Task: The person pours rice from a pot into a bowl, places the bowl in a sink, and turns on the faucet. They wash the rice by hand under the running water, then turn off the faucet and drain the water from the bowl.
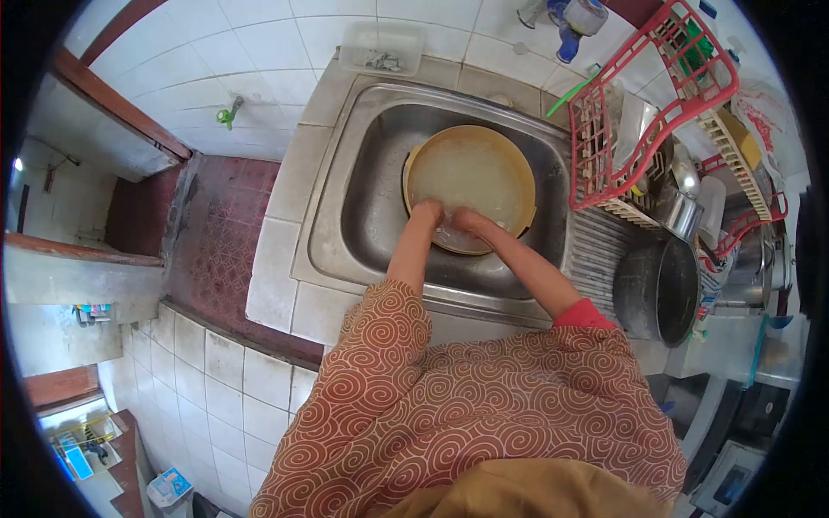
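Note:
A round yellow basin [528, 166] sits inside the steel sink [370, 186], filled with cloudy whitish water [480, 177]. Both of my hands reach into the water at the basin's near side. My left hand [429, 210] is dipped in close to the near-left rim. Just to its right, my right hand [467, 220] is also partly under the surface, a small gap away. The murky water hides the fingers of both hands. Whether they hold anything under there I cannot make out.
Right of the sink, a red dish rack [577, 129] holds metal ware, and a large dark pot [661, 289] lies tipped on the ribbed drainboard. A blue tap [568, 41] is on the back wall. A clear plastic tray [382, 52] stands at the back-left corner.

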### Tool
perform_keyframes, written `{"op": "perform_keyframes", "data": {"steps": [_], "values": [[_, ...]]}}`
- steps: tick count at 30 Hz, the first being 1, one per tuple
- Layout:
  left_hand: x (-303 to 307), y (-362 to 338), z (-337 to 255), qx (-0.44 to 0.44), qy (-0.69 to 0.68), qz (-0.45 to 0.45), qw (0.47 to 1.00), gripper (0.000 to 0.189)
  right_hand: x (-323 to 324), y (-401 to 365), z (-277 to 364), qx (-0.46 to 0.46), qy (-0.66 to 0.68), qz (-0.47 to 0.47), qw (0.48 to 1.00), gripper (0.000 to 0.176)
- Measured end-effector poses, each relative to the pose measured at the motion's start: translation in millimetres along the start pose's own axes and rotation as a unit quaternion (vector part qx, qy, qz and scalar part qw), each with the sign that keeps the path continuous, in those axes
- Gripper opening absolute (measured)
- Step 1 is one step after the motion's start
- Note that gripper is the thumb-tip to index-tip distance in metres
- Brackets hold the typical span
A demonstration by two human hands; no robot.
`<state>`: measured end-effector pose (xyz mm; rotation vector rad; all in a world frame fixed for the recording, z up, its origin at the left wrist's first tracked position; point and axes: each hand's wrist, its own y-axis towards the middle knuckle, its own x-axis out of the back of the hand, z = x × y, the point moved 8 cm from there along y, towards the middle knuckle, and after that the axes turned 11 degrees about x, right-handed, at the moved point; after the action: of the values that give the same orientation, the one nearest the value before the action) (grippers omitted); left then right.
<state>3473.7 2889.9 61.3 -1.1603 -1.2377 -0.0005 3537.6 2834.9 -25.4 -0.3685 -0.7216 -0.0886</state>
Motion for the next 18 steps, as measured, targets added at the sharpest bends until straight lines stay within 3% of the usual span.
{"op": "perform_keyframes", "data": {"steps": [3,6,9,14,15,18], "values": [[-67.3,108.1,-4.1,-0.002,-0.036,-0.013,0.999,0.025,22.5,-15.7,13.3,-0.089,0.079,-0.015,0.993,0.027],[-51.7,93.0,8.9,0.008,0.003,0.039,0.999,0.021,49.1,-26.7,21.3,-0.155,0.099,-0.067,0.981,0.030],[23.5,16.5,-1.1,0.023,-0.141,-0.157,0.977,0.024,75.3,-27.8,28.5,-0.165,0.042,-0.094,0.981,0.033],[57.3,0.6,-7.2,-0.018,-0.111,-0.270,0.956,0.026,98.3,-0.2,17.1,-0.098,-0.103,-0.014,0.990,0.036],[61.6,-4.6,-6.8,-0.022,-0.115,-0.285,0.951,0.027,101.3,1.3,15.2,-0.079,-0.145,-0.040,0.985,0.036],[52.2,5.2,4.6,-0.047,-0.153,-0.460,0.873,0.029,114.4,3.5,33.9,-0.026,-0.239,-0.105,0.965,0.036]]}}
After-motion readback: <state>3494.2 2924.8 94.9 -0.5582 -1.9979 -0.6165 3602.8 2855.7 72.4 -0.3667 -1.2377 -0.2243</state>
